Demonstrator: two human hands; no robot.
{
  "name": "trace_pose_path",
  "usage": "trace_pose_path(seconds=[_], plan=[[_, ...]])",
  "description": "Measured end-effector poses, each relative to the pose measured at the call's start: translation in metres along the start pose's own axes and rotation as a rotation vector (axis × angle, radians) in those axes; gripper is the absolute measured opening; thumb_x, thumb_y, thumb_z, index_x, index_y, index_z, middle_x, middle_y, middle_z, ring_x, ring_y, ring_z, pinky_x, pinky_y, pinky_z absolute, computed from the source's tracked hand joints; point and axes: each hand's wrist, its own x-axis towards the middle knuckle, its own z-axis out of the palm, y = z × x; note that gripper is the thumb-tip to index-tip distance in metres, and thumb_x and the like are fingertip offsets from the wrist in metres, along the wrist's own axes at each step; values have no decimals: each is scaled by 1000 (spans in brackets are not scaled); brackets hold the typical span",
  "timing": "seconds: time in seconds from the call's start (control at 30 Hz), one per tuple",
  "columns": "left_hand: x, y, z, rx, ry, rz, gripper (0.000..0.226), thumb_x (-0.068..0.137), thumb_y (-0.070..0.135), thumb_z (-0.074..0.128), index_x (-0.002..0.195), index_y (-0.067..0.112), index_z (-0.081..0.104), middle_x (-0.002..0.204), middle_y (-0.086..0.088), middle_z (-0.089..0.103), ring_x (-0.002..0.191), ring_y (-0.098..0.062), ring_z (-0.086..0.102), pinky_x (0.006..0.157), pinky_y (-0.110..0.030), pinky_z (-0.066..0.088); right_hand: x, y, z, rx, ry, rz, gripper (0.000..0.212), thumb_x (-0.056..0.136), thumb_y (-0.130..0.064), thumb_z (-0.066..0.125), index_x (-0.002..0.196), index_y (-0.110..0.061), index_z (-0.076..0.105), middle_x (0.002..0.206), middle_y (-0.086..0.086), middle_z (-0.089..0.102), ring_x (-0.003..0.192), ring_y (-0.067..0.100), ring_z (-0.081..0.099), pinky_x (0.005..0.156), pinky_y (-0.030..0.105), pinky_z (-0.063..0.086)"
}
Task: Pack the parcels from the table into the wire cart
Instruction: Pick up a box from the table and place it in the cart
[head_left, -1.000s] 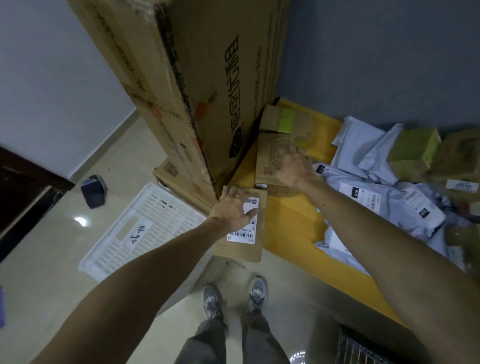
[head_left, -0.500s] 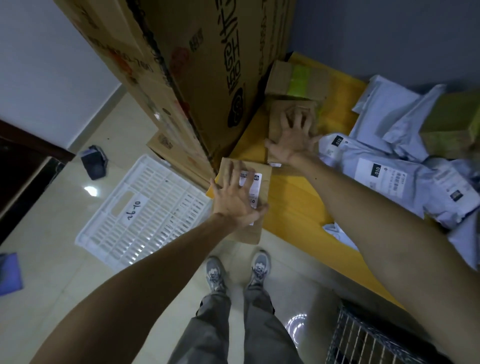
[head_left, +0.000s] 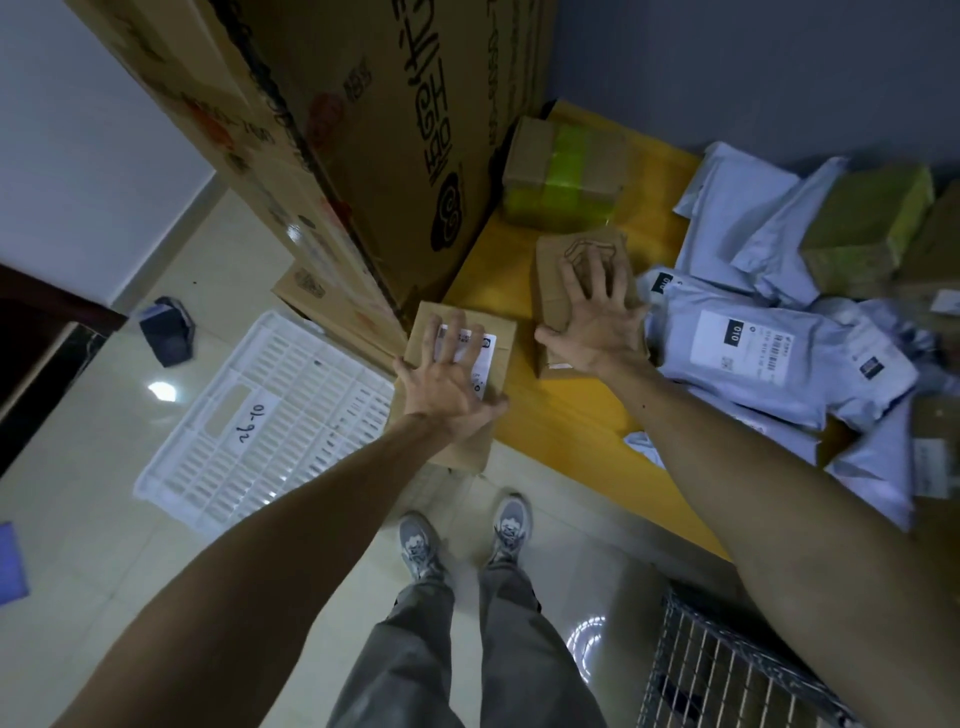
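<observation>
1. Left hand: palm down, fingers straight and spread on the labelled box. It presses but does not clasp.
2. Right hand: likewise flat and spread, on the plain box, with the thumb along the box's left side.
3. Labelled box: sits at the near-left corner of the table. Its near end overhangs the floor and its far end is close against the carton.
4. Plain box: lies further in on the table, between the taped box and the mailers, just beside the nearest mailer.
5. Cart: low on the right, beneath the right forearm. Only a corner of its mesh shows.
6. Step, as judged: taking one box in each hand to lift.
   - A flat palm will only slide a box, so hook the fingers over the far edge and bring the thumb to the near one.
   - The overhang leaves the labelled box's underside free for the thumb.
   - The plain box probably needs drawing toward the bare strip before a proper hold is possible.
7. Edges: the carton leans above the labelled box, so bring that box out toward the body, not straight up. Take care that the plain box does not snag the mailers.
8. Open room: there is bare tabletop between the boxes and the near edge. The likely route runs right and down along the table front to the cart. The crate on the floor to the left lies well apart from that route.
</observation>
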Motion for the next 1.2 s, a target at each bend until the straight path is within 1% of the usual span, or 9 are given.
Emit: trace_pose_path(seconds=[0.13,0.2,0.47,0.6,0.7,0.8,0.9,1.0,1.2], plan=[[1,-4,-12,24,0,44,100,76,75,55,155,38,7,165,5,-9,152,-24,-9,111,-72,18,-17,4,-2,68,78,19,97,79,-71,54,157,-32,11,164,2,1,151,31,-2,107,75,18],[0,-5,-19,24,1,55,98,77,76,54,155,39,7,165,6,-10,152,-22,-9,111,-71,18,-23,7,-8,85,104,-4,96,79,-71,55,156,-31,16,164,3,6,151,28,0,108,74,19],[-15,13,-73,-5,35,141,92,79,73,54,155,40,14,165,8,-1,152,-16,-4,112,-67,20,-67,18,-53,159,266,-1,94,78,-69,56,155,-32,18,164,1,8,151,23,-1,108,65,28],[-22,26,-110,-21,94,181,89,80,70,57,155,39,19,164,7,4,151,-17,-1,112,-67,19,-94,39,-85,72,323,25,96,77,-69,58,156,-32,17,164,3,9,151,23,0,106,62,30],[-21,50,-137,-6,137,209,89,82,71,55,155,39,18,164,7,3,151,-18,-2,113,-67,16,-112,58,-109,60,363,76,97,76,-69,57,156,-32,17,164,2,7,151,22,1,108,64,27],[-20,79,-160,33,193,241,90,80,74,52,155,39,17,164,7,4,151,-18,-1,113,-66,16,-139,73,-132,39,399,117,98,74,-70,56,156,-32,17,165,1,6,151,21,-1,108,62,28],[-22,107,-178,45,266,298,90,76,76,52,153,41,21,163,7,8,151,-18,2,112,-67,18,-166,87,-147,37,443,180,96,76,-69,56,156,-32,17,165,-1,4,152,19,-3,108,63,26],[-30,129,-195,62,311,390,87,77,74,53,152,41,24,162,6,10,150,-17,3,112,-66,19,-190,97,-153,45,491,303,95,75,-69,58,155,-32,21,164,0,8,151,21,0,107,66,28],[-45,170,-220,72,296,577,88,79,76,52,154,38,23,164,6,6,151,-18,1,114,-64,16,-261,110,-151,120,540,577,95,76,-68,59,155,-32,20,164,0,9,150,24,4,108,66,27]])
